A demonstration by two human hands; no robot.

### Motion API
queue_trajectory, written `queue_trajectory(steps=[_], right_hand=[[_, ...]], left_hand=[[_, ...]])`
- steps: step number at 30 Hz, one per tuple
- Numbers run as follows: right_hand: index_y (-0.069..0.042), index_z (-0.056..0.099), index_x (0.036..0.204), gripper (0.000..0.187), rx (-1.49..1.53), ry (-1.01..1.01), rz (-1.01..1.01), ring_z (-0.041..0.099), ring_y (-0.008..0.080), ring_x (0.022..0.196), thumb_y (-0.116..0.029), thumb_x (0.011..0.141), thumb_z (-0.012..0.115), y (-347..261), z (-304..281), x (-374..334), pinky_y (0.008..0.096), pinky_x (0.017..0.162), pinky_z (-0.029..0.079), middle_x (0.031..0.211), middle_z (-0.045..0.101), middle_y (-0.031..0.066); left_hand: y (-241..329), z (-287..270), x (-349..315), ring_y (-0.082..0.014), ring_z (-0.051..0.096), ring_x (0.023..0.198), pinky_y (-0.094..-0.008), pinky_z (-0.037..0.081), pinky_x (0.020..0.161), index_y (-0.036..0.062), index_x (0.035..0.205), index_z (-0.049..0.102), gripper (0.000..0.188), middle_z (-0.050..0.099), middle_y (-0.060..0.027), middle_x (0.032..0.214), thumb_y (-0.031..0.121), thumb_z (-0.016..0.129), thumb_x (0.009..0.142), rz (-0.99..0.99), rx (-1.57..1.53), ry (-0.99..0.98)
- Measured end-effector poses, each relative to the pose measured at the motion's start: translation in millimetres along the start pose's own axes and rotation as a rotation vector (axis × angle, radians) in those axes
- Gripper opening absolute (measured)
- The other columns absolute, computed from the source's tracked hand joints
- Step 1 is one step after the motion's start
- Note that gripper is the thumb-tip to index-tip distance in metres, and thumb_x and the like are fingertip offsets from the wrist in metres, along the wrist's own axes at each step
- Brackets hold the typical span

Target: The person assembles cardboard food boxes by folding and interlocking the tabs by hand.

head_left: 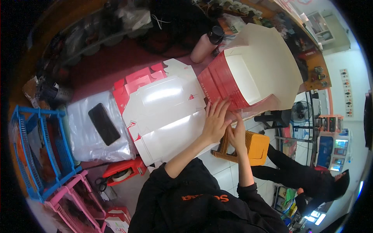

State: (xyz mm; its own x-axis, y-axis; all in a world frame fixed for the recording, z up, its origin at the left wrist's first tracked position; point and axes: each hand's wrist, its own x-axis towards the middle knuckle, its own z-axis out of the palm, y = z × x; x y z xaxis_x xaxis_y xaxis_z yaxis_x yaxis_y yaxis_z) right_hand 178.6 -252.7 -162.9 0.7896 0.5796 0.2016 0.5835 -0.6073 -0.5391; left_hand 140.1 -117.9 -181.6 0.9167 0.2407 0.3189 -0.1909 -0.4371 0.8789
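Red cardboard box (220,79) at the tips of outstretched left fingers (222,108), right fingers (239,122) alongside, grip unclear.

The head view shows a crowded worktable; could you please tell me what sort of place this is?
Likely a packing corner in a shop or workroom, judging by the flat cardboard sheets, the red box and the red tape dispenser.

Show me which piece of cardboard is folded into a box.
The red-sided box just beyond the left hand and right hand: its walls stand around a white inside, while the cardboard sheets to its left lie flat.
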Motion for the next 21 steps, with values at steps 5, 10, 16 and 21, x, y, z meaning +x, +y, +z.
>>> queue_trajectory(steps=[5, 10, 16, 21], right_hand=[[0.004, 0.035, 0.123, 0.048, 0.031, 0.025, 0.111, 0.047, 0.0394, 0.107, -0.003, 0.079, 0.053, 3.1, -1.1, -15.5, 0.0392, 0.09, 0.038, 0.118, 0.045, 0.0246], [0.004, 0.035, 0.123, 0.049, 0.03, 0.025, 0.119, 0.046, 0.0385, 0.11, -0.003, 0.078, 0.054, 3.4, 0.0, -25.3, 0.0385, 0.091, 0.038, 0.119, 0.045, 0.024], [0.0, 0.036, 0.123, 0.049, 0.029, 0.023, 0.13, 0.046, 0.0374, 0.11, -0.003, 0.078, 0.054, -2.1, -1.6, -28.9, 0.0374, 0.091, 0.038, 0.12, 0.045, 0.0218], [-0.001, 0.036, 0.124, 0.05, 0.047, 0.016, 0.143, 0.046, 0.0369, 0.11, -0.004, 0.078, 0.055, -4.0, -2.3, -29.4, 0.0375, 0.091, 0.038, 0.12, 0.045, 0.0209]], left_hand=[[9.4, 5.7, 2.1, -0.035, 0.016, 0.13, -0.0503, 0.005, 0.106, 0.0009, 0.133, 0.027, 0.062, 0.026, -0.0181, 0.137, 0.032, 0.045, 0.083, -0.003, -0.03, 0.079], [10.2, 2.6, 2.7, -0.038, 0.012, 0.131, -0.0563, 0.004, 0.104, -0.0023, 0.131, 0.029, 0.063, 0.023, -0.0196, 0.138, 0.031, 0.049, 0.081, 0.05, 0.112, 0.073], [1.8, -3.6, 5.4, -0.0385, 0.009, 0.132, -0.0605, 0.004, 0.102, -0.0054, 0.128, 0.031, 0.065, 0.023, -0.0197, 0.138, 0.03, 0.054, 0.079, 0.147, 0.291, 0.005], [4.8, -6.6, 6.9, -0.0388, 0.011, 0.132, -0.0591, 0.004, 0.103, -0.0039, 0.129, 0.03, 0.064, 0.026, -0.0201, 0.136, 0.03, 0.052, 0.08, 0.119, 0.209, 0.012]])
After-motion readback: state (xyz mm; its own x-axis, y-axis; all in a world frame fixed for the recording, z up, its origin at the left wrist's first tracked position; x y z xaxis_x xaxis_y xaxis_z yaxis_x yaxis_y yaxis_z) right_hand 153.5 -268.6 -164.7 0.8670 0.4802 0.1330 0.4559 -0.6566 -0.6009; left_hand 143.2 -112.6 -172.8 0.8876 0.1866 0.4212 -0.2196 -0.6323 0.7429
